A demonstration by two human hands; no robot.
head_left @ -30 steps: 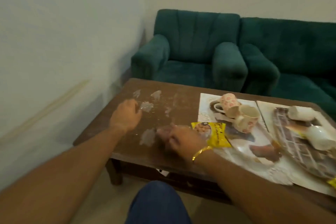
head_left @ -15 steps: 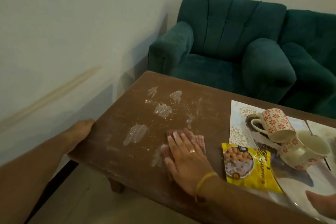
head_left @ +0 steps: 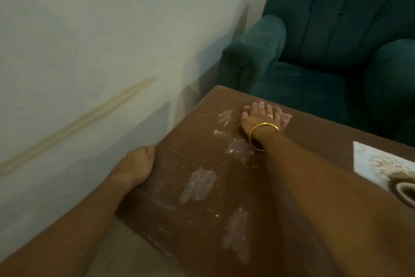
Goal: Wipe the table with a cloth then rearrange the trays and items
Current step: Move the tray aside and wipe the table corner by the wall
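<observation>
Head view: at nine o'clock the left hand (head_left: 137, 164) curls its fingers over the table (head_left: 170, 220) edge, likely bracing the reach. White smears (head_left: 199, 183) run down the middle, unwiped. Toward twelve o'clock the right hand (head_left: 258, 119) lies flat, fingers straight, pressing the cloth (head_left: 284, 118) near the far edge. A patterned tray (head_left: 377, 160) peeks in at three o'clock. No readable writing.

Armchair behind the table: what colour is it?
Dark teal green upholstered armchair, behind the brown wooden table; head view.
</observation>
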